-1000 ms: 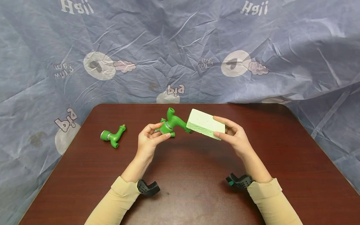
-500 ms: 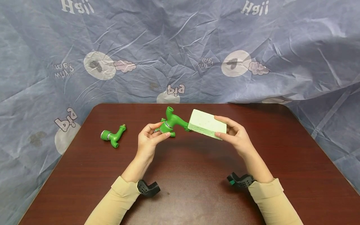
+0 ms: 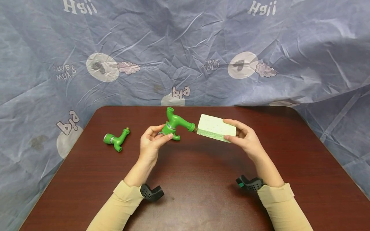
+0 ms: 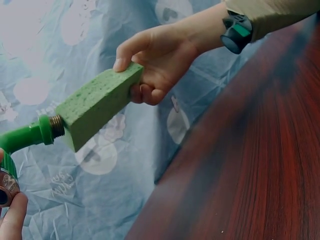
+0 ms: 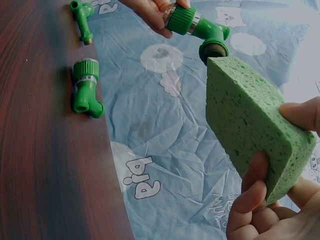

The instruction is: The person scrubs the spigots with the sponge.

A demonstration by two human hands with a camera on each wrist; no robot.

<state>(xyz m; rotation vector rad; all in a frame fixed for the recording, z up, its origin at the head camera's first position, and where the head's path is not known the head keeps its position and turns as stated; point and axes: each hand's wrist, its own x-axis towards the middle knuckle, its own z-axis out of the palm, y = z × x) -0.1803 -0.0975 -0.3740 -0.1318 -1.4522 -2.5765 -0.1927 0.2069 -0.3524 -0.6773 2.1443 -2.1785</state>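
Note:
My left hand pinches a green tap by its ribbed knob, raised above the table. The tap's brass threaded end points at the sponge. A light green, porous block sponge is in my right hand, gripped at its right end between thumb and fingers. The sponge's near end meets the brass thread in the left wrist view; whether they touch, I cannot tell. A second green tap lies on the table to the left. Another tap lies behind the held one, mostly hidden in the head view.
The dark red-brown table has rounded far corners. A wrinkled blue-grey printed cloth hangs behind and beside it. Each wrist carries a black camera mount, one on the left and one on the right.
The sponge has shifted slightly right, and the brass thread now shows at its left end. The held tap has turned, its spout swinging up and left. The table taps have not moved.

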